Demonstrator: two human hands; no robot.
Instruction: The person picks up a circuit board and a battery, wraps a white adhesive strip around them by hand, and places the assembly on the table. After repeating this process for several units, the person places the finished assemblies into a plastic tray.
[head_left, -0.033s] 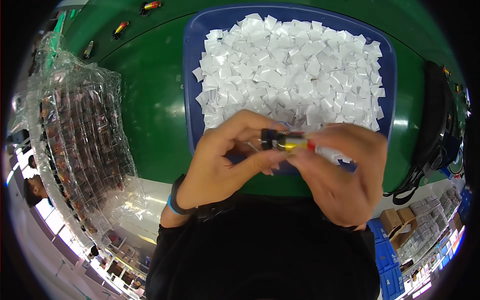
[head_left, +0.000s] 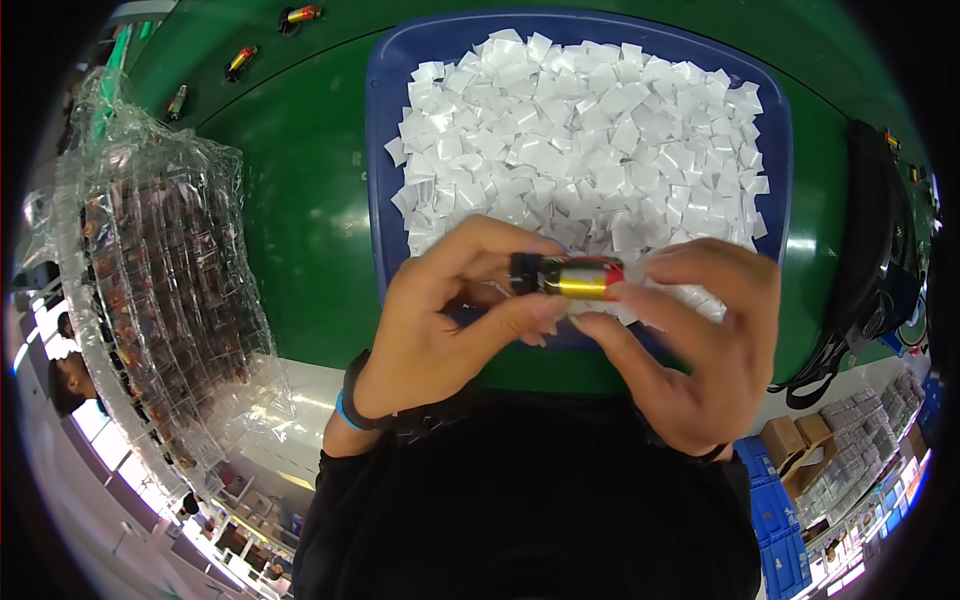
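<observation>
A small cylindrical part [head_left: 570, 277] with a black end, a gold middle and a red end is held level between both hands, just over the near rim of a blue tray [head_left: 385, 150]. My left hand [head_left: 440, 330] pinches its black end with thumb and fingers. The red end is gripped by my right hand [head_left: 690, 340], with a small white packet pressed against those fingertips. A heap of small white square packets [head_left: 590, 130] fills the tray. The tray rests on a green table [head_left: 290, 200].
A clear plastic bag of stacked dark trays [head_left: 150, 270] lies at the left. Similar small parts [head_left: 240, 62] sit on the far left of the table. A black strap bag [head_left: 870, 250] lies at the right edge. Blue crates [head_left: 780, 520] stand lower right.
</observation>
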